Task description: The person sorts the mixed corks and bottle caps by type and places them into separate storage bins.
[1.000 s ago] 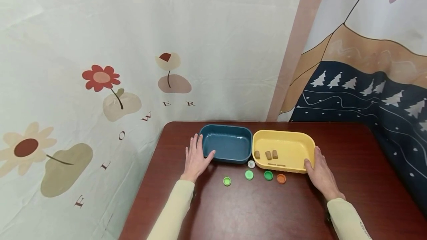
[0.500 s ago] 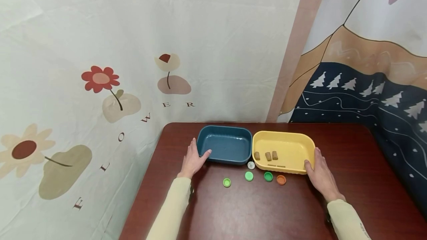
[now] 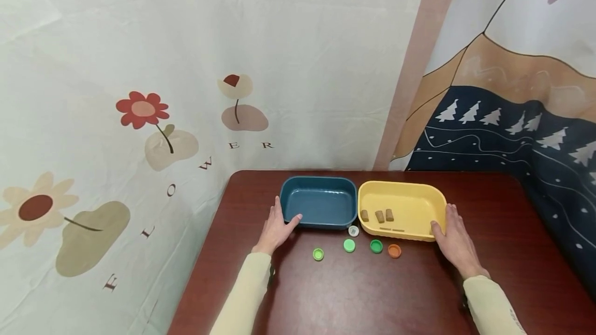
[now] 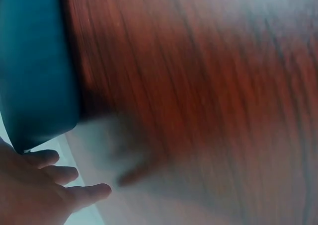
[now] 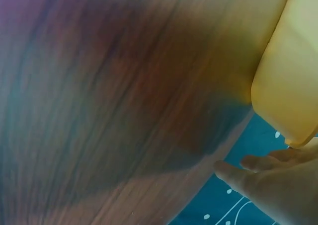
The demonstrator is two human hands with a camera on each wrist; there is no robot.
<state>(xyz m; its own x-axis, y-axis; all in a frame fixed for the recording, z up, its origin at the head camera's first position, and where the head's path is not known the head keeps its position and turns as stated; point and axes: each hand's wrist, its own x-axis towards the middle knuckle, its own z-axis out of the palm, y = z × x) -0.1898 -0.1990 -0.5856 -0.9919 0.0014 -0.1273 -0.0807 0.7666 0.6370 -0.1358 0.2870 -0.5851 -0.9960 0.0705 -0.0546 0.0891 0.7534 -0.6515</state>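
Pale cloth wall hanging [image 3: 326, 66] with printed flowers behind; dark wood-grain worktop [image 3: 344, 293] in front of it.

Head view: blue tray [image 3: 321, 206] and yellow tray [image 3: 405, 206] edge to edge near the far side. Left hand [image 3: 273, 230] at the blue tray's left end, thumb over its near corner; right hand [image 3: 455, 237] along the yellow tray's right end, thumb over the rim. Both grips apart, fingers straight, not clamped. Three brown pieces [image 3: 379, 216] inside the yellow tray. Nearer the person: white cap [image 3: 353, 231] just by the join, dark green cap [image 3: 376, 246], orange cap [image 3: 394, 251] and two light green caps [image 3: 349, 245].

Change: against half a second ago, trays and hands sit slightly further right; the caps much less so, and the camera has shifted a little too. Probably a small adjustment of the pair of trays, contents undisturbed.

Left wrist view: blue wall upper left, fingertips just beyond its lower end; contact unclear. Blurred shadow on the wood.

Right wrist view: yellow end at right, rim meeting the hand, fingers extended. Much blur.
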